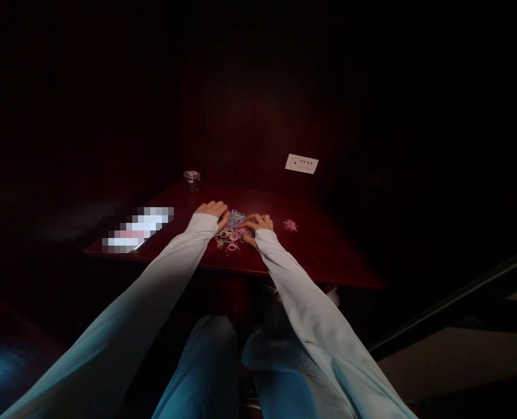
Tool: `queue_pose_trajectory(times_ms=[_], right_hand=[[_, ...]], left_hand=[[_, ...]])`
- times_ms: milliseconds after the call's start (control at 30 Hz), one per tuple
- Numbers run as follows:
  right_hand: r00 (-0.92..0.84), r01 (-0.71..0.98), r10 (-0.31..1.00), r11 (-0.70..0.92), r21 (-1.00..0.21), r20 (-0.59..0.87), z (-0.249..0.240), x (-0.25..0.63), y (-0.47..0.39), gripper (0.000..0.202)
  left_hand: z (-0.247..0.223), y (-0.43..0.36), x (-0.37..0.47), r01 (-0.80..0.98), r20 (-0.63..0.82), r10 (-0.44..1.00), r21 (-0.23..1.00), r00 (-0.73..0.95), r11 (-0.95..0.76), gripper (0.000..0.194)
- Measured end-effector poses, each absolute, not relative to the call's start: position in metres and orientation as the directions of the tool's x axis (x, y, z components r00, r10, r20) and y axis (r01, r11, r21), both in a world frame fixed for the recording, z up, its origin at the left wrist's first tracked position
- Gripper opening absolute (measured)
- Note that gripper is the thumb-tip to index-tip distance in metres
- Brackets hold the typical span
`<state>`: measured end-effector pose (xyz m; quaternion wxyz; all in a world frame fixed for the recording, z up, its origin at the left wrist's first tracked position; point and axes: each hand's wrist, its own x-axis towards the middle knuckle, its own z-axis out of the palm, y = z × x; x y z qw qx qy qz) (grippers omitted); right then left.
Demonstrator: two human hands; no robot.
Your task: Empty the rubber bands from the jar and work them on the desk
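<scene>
A loose pile of small multicoloured hair ties [231, 234] lies on the dark red table [328, 256]. My left hand [212, 209] rests at the pile's left edge, palm down, its fingers bent loosely and its thumb touching the ties. From the right, my right hand [261, 223] reaches into the pile with thumb and forefinger apart. No tie shows clearly held in either hand. A small separate heap of pink hair ties [290, 224] sits to the right of my right hand.
A clear lidded jar [192, 180] stands at the table's back left. A lit phone or tablet [138, 230], its screen blurred out, lies at the left edge. On the wall behind is a white socket plate [301, 164]. The surroundings are very dark.
</scene>
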<state>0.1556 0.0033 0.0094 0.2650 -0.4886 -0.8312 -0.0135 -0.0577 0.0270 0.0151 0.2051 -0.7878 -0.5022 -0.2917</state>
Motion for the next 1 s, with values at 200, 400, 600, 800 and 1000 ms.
queue_pose_trajectory(times_ms=[200, 400, 600, 800, 1000], right_hand=[[-0.36, 0.797, 0.794, 0.535, -0.282, 0.49, 0.011, 0.156, 0.004, 0.017], [-0.377, 0.782, 0.762, 0.567, -0.26, 0.526, 0.014, 0.155, 0.002, 0.012], [-0.338, 0.77, 0.761, 0.562, -0.303, 0.554, 0.016, 0.158, 0.001, 0.01], [-0.327, 0.742, 0.757, 0.576, -0.343, 0.565, 0.015, 0.159, 0.004, 0.013], [-0.342, 0.742, 0.782, 0.565, -0.361, 0.522, 0.018, 0.158, 0.003, 0.015]], left_hand=[[0.012, 0.03, -0.059, 0.899, 0.696, 0.625, -0.068, 0.353, -0.432, 0.021], [0.01, 0.033, -0.056, 0.735, 0.616, 0.479, -0.261, 0.626, -0.626, 0.02], [0.006, 0.037, -0.056, 0.67, 0.593, 0.407, -0.329, 0.695, -0.665, 0.023], [0.004, 0.038, -0.056, 0.681, 0.592, 0.419, -0.328, 0.688, -0.655, 0.028], [0.006, 0.037, -0.055, 0.693, 0.566, 0.466, -0.292, 0.681, -0.659, 0.028]])
